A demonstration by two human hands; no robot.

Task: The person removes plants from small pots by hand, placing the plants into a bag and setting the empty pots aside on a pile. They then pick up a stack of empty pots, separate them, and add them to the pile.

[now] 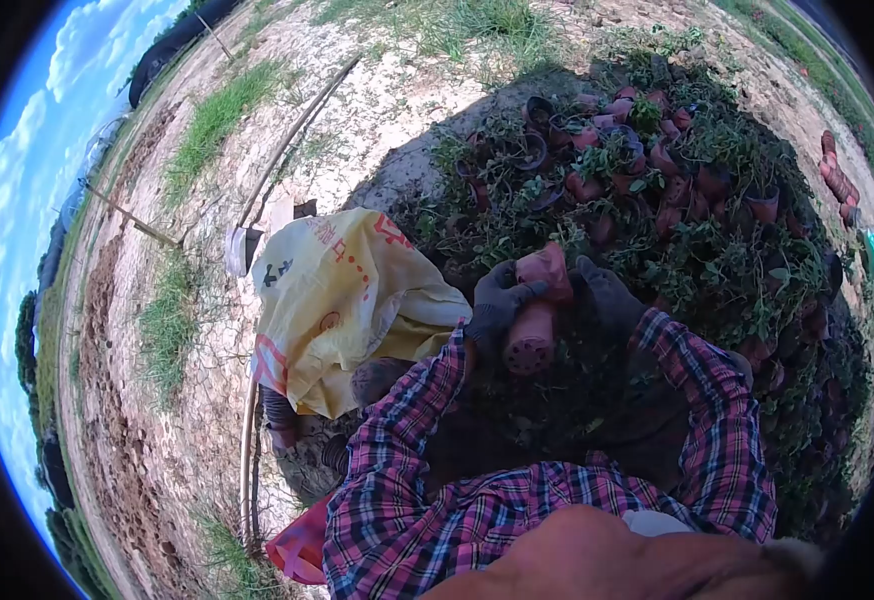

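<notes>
My left hand (498, 302), in a dark glove, is closed around a short stack of reddish plastic pots. The lower pot (530, 341) shows its base with drain holes facing me. Above it a crumpled-looking reddish pot (545, 268) tops the stack. My right hand (612, 300), also gloved, is just to the right of the upper pot with its fingers partly extended; whether a fingertip touches the pot is hard to see. A yellowish woven sack (332, 290) with red print lies left of my left hand.
A large heap of reddish pots (672, 190) tangled with green plants spreads ahead and to the right. A stack of pots (837, 178) lies on the ground at far right. A thin pole (302, 130) lies on the dry soil at left. Beside my left sleeve is a red bag (302, 545).
</notes>
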